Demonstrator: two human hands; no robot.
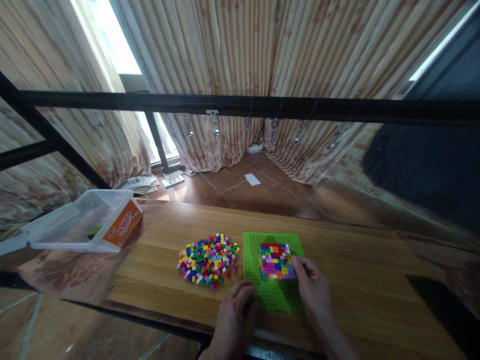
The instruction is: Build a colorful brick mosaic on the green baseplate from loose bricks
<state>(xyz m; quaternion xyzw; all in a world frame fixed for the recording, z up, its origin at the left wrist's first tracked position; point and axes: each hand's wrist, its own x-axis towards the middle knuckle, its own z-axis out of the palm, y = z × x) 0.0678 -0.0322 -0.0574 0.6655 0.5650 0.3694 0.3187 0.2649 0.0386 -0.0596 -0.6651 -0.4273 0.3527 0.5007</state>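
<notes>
A square block of multicoloured toy building bricks (275, 261) stands on a green studded baseplate (252, 265). My right hand (313, 287) has its thumb and forefinger bent together at the block's right edge; any brick between them is too small to make out. By the baseplate's lower left edge rests my left hand (237, 307), its fingers curled inward, and what they may hold is hidden. Left of the baseplate, a loose pile of small coloured bricks (208, 260) lies spread on the wooden tabletop (157, 270).
A clear plastic bin (75, 245) with an orange label stands beyond the board's left end, some green inside. At the right lies a dark flat object (442, 305). A black metal bar (240, 103) with hanging clips crosses behind the table, in front of striped curtains (232, 50).
</notes>
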